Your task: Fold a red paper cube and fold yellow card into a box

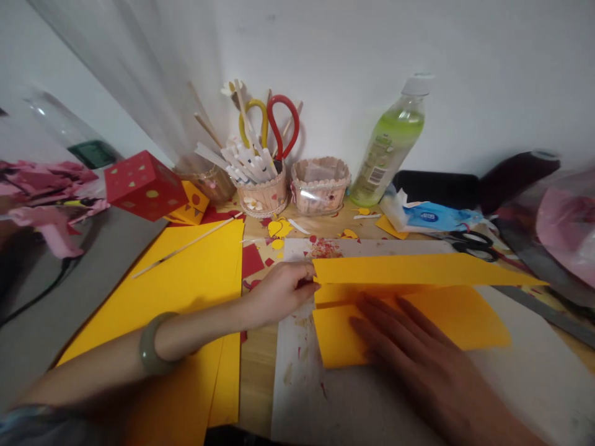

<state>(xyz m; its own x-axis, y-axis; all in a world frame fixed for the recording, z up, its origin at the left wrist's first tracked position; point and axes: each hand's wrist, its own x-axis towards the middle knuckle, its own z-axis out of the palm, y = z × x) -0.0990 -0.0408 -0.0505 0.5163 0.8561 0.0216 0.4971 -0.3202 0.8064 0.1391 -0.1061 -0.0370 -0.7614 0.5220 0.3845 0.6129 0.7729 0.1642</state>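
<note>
My left hand (283, 288), with a green bangle on its wrist, pinches the left edge of a folded sheet of yellow paper (418, 270). The sheet's upper flap stands raised, and a crease runs across beneath it. Spread flat over the lower part of the yellow paper lies my right hand (413, 341), its fingers stretched out and slightly smeared by motion. Under the paper is a white sheet (297, 384) marked with small stains. To the left rests a stack of larger yellow sheets (186, 297) with a thin stick (186, 246) on top.
At the back stand a pen basket (260, 195) with scissors, a smaller basket (320, 189) and a green drink bottle (388, 148). A red paper box (144, 184) and a pink glue gun (51, 229) are left. Black scissors (474, 244) and blue wipes (432, 215) lie right.
</note>
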